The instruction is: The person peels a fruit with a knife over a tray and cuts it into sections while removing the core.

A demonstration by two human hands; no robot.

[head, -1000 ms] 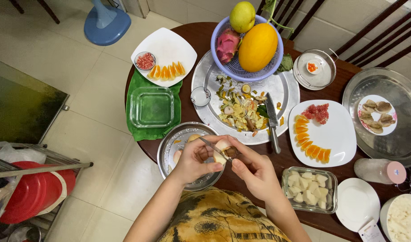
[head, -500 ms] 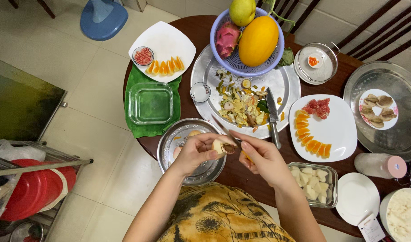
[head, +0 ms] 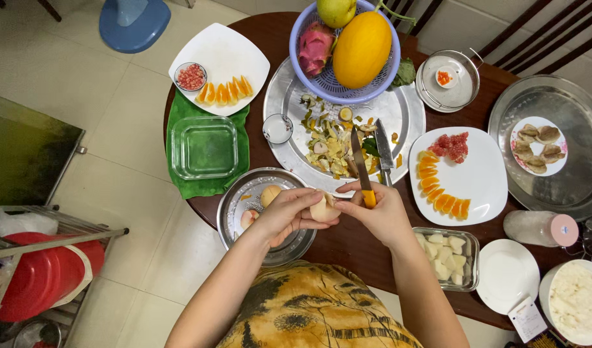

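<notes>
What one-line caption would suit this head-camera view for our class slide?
Left hand holds a peeled fruit piece while the right hand grips a yellow-handled knife above a round table.

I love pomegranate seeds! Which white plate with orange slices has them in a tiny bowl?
The square white plate at the table's far left, on the green leaf. Its seeds sit in a little bowl; the right-hand plate has a loose red heap.

Head-worn view, straight down, near table (head: 347,248)

Low in centre frame, left hand (head: 284,216) gripping peeled fruit piece (head: 324,210); right hand (head: 380,216) holding yellow-handled knife (head: 362,169), blade pointing up toward peel-strewn steel tray (head: 409,125).
</notes>
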